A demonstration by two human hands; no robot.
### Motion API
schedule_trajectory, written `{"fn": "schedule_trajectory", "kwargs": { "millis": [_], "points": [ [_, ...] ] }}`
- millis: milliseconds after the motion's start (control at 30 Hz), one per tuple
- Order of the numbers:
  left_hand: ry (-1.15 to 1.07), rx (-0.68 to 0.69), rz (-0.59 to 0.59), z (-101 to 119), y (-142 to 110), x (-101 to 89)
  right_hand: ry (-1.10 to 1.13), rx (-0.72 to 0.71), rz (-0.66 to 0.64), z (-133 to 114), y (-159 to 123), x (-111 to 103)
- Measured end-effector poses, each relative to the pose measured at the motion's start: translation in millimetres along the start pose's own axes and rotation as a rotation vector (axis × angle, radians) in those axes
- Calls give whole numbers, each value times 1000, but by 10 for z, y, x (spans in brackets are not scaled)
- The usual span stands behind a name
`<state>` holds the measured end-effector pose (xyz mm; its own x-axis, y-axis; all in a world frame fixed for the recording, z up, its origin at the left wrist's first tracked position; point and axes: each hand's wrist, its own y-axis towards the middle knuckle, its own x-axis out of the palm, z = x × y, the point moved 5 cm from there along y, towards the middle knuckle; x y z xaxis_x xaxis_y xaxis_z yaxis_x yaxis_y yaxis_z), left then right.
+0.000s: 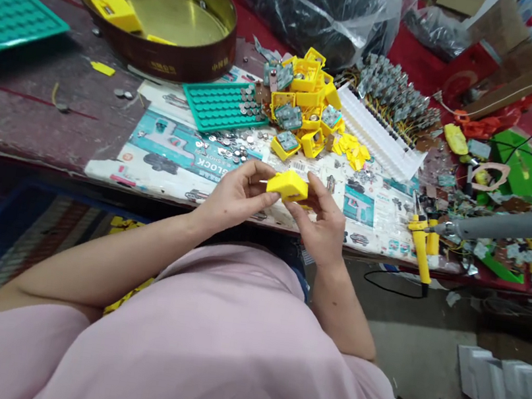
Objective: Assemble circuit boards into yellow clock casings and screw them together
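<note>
Between my two hands, just above the table's front edge, is a small yellow plastic casing [288,187]. My left hand [240,192] grips its left side, thumb along the lower face. My right hand [320,219] is closed on its right side with thumb and fingers. Beyond my hands lies a heap of yellow casings [308,92], some with grey circuit parts in them. Small yellow plastic pieces [352,151] lie right of the heap. Loose button cells [233,148] are scattered to the left, near a green tray [214,106] with more of them on it.
A round tin [177,61] with yellow casings inside stands at the back left, near another green tray [17,19]. A white foam strip [376,132] lies behind, beside wired grey modules [397,89]. At right, a yellow-handled tool [420,253] hangs by a grey arm [517,220].
</note>
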<state>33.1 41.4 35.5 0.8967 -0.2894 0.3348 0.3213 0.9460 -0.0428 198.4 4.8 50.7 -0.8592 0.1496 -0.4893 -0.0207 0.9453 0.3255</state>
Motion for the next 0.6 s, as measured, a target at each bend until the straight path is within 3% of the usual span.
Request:
{"fn": "schedule_trajectory", "kwargs": {
  "millis": [100,200,300,367,467,600],
  "points": [
    [-28,-12,-40,6,-15,15,-58,-102,73,-68,3,-51],
    [-229,-192,-104,-54,-50,61,-119,-263,160,-142,-26,-103],
    [-357,-358,-232,-74,-109,146,-234,-372,83,-155,-49,-77],
    [-348,-329,-229,-38,-114,143,-252,-369,4,-135,-51,-50],
    [-335,-275,-143,-9,-99,82,-117,-253,-36,-103,-41,-45],
    [-320,-274,-102,-45,-99,39,234,146,-87,36,-30,34]
  ]
}}
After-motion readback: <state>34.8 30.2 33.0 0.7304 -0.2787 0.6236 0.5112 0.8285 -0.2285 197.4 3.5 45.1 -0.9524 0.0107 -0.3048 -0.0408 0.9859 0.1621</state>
